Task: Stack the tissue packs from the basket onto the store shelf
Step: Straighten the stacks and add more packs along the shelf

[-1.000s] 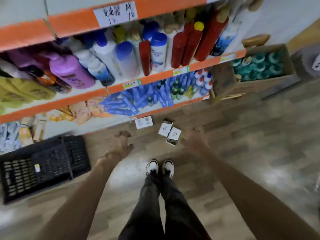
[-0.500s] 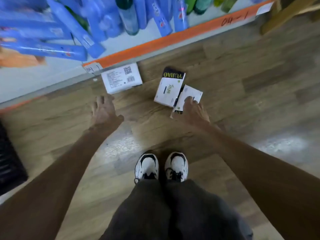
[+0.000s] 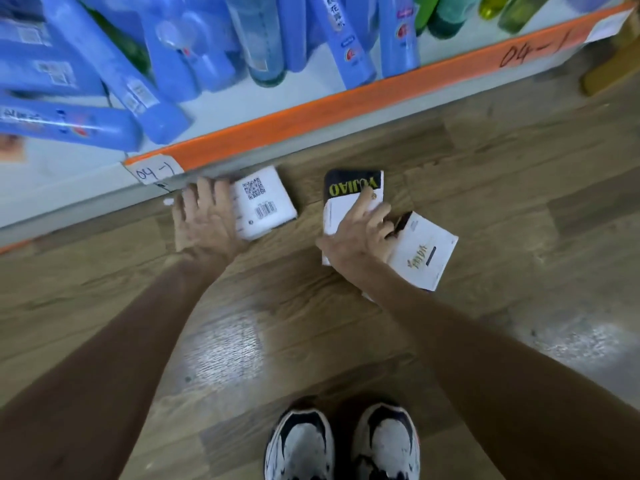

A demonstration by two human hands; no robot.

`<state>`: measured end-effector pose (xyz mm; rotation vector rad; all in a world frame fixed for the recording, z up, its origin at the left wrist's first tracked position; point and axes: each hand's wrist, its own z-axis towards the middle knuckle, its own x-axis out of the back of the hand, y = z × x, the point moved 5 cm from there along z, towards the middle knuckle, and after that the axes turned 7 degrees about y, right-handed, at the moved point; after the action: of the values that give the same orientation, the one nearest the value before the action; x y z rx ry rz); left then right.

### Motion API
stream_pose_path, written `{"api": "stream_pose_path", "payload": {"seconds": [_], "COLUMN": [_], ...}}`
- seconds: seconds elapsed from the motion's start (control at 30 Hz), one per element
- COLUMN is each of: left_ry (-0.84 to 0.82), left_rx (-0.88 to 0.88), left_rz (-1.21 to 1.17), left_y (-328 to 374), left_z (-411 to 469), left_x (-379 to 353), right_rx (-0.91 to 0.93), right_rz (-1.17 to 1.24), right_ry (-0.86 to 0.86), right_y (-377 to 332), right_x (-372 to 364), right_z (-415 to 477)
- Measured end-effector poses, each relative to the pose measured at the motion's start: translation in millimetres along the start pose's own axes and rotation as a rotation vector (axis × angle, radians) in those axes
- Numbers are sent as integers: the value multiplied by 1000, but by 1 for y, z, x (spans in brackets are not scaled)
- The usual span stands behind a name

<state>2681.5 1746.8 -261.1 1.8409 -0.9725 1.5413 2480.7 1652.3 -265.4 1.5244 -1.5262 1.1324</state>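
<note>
floor (image 3: 502,174): wood-look planks, mixed browns, pale glare patch (image 3: 225,344) on a glossy stretch | shelf (image 3: 311,112): low white board, orange front edge, handwritten paper tag (image 3: 156,172) "04-1" | stock: blue bottles (image 3: 114,81) lying and leaning — green bottles (image 3: 446,15) far right | light: even, indoor

blue bottles (image 3: 162,109), orange shelf edge (image 3: 311,116), white-and-black tissue pack (image 3: 349,199)
</note>
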Motion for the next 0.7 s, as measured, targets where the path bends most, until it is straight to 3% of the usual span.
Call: {"api": "stream_pose_path", "payload": {"seconds": [0.2, 0.3, 0.5, 0.7], "left_ry": [-290, -356, -398, -263], "left_rx": [307, 242, 154, 93], "left_rz": [-100, -40, -8, -56], "left_y": [-6, -5, 15, 30], "left_z": [-47, -71, -121, -168], "left_x": [27, 88, 298, 550], "right_rx": [75, 82, 93, 152], "right_rz": [92, 115, 133, 137], "right_ry": [-59, -46, -5, 69], "right_y": [9, 14, 10, -9], "right_x": [44, 108, 300, 524], "right_z": [-28, -58, -149, -238]}}
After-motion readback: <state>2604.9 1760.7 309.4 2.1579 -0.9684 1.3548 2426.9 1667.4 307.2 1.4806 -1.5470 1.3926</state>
